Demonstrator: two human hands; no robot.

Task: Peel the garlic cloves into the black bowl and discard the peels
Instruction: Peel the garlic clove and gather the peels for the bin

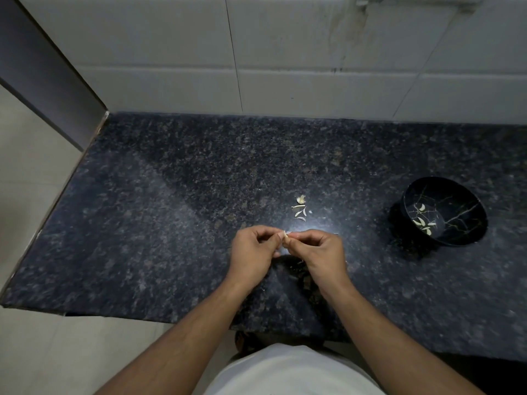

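Both hands, left hand [252, 252] and right hand [319, 252], pinch one garlic clove [285, 238] between the fingertips above the counter [142, 223]. I judge the task is partly done: about four peeled cloves [422, 219] lie in the black bowl [467, 232], well apart. Some five peels [301, 210] wait near the hands, not discarded.

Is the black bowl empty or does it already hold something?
Not empty: the black bowl stands upright on the counter with a few pale garlic cloves on its bottom.
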